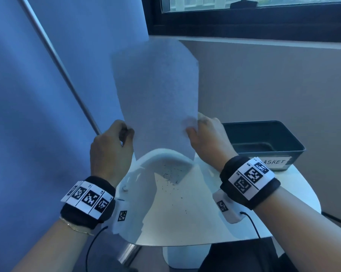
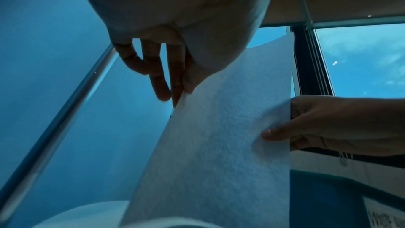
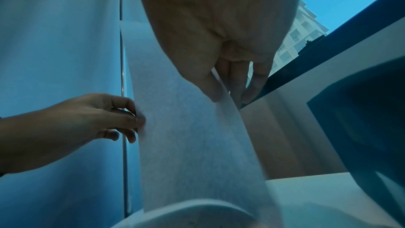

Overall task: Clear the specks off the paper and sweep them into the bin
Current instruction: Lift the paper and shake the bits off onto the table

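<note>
While our left hand pinches one side edge of the paper and our right hand pinches the other, we hold the sheet upright above the white table. We judge this the shake-off step: the dark specks lie scattered on the tabletop just below the sheet's curled lower end. Next we would need to set the paper aside and brush the specks toward the dark bin (labelled, partly hidden), which stands at the table's far right; we cannot make out anything inside it.
</note>
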